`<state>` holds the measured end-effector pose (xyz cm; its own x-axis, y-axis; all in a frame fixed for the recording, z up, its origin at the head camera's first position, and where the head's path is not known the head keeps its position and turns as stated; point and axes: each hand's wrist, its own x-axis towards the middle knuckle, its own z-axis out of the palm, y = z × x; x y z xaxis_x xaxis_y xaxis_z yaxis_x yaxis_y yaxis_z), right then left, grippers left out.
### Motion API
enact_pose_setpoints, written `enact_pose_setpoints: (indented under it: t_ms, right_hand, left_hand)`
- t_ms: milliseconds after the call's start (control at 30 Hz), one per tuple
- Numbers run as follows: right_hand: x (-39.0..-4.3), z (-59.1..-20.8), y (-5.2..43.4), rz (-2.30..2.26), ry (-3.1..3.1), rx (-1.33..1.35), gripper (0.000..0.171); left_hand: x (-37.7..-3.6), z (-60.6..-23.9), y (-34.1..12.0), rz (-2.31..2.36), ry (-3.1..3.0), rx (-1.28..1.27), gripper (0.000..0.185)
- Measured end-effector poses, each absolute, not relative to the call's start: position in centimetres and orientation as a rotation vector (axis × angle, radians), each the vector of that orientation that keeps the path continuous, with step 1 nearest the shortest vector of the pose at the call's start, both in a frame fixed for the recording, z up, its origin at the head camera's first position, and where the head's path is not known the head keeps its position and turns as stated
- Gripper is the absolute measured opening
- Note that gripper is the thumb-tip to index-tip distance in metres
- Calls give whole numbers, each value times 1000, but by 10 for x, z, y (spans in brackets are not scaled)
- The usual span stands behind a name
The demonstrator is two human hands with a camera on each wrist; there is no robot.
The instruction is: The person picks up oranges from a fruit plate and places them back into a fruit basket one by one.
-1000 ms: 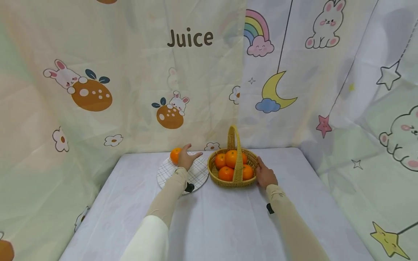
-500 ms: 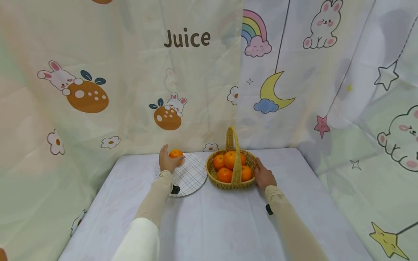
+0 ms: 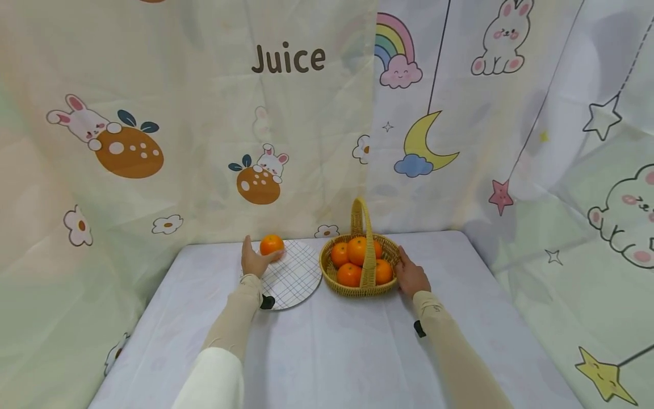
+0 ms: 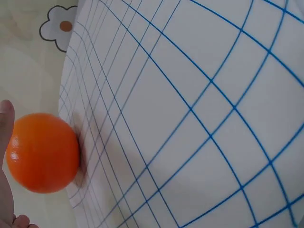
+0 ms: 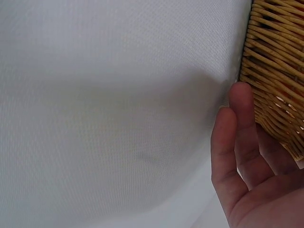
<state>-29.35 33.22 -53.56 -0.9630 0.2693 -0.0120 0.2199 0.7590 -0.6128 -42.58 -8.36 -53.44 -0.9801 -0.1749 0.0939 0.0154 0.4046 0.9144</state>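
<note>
One orange (image 3: pixel 272 245) sits near the back of a round white plate (image 3: pixel 293 284) with a blue grid pattern. My left hand (image 3: pixel 254 259) is beside that orange, thumb and fingers spread around its near left side. In the left wrist view the orange (image 4: pixel 43 153) shows past a digit at the left edge. To the plate's right stands a yellow wicker basket (image 3: pixel 365 291) with an upright handle, holding several oranges (image 3: pixel 349 275). My right hand (image 3: pixel 413 278) rests against the basket's right side. Its fingers lie extended along the wicker (image 5: pixel 275 66) in the right wrist view; its thumb is hidden there.
A white cloth covers the table (image 3: pixel 327 352). Printed curtains (image 3: pixel 204 142) with rabbits, fruit and stars hang behind and at both sides. The plate's right rim lies right by the basket.
My left hand has moved left from over the plate's middle, past the orange, to the orange's left side. The right hand stays at the basket. The view has shifted slightly.
</note>
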Motion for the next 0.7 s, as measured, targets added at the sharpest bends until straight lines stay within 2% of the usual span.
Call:
enact_pose_setpoints:
  t_ms: [433,700]
  right_hand:
    - [-293,-535,334,982,-2864,-399,56]
    - [-293,-537,332,996,-2850,-419,56]
  left_hand:
    - [-431,-546,-90,-1732,-2405,240,91]
    - [-437,-551,-87,-1709,-2457,152,90]
